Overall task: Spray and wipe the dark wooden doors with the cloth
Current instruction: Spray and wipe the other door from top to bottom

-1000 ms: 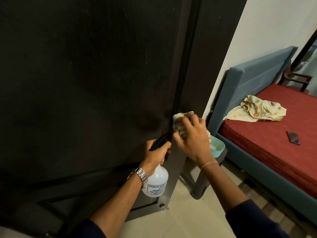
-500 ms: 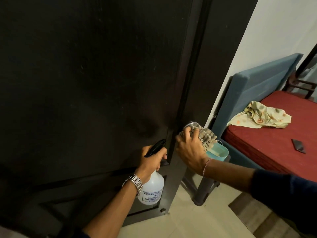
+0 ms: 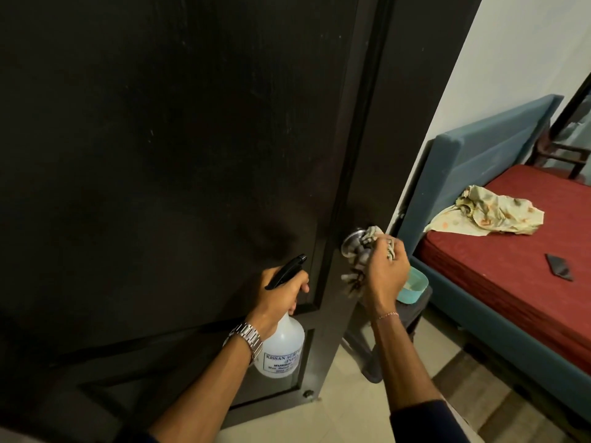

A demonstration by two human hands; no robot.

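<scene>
The dark wooden door (image 3: 166,161) fills the left and middle of the view, standing ajar with its edge toward me. My left hand (image 3: 278,295) grips the neck of a white spray bottle (image 3: 283,350) with a black trigger head, held close to the door's lower panel. My right hand (image 3: 385,273) holds a crumpled patterned cloth (image 3: 367,251) against the round metal door knob (image 3: 351,241) on the door's edge. The cloth hangs partly below the knob.
A bed with a red mattress (image 3: 511,251) and blue frame (image 3: 473,167) stands at the right. On it lie a floral cloth (image 3: 489,212) and a dark phone (image 3: 559,266). A teal bowl (image 3: 414,287) rests on a dark stool (image 3: 393,327) behind the door. Pale floor tiles lie below.
My right hand has shifted with the cloth from the door's edge onto the metal knob. The left hand with the bottle has stayed about where it was.
</scene>
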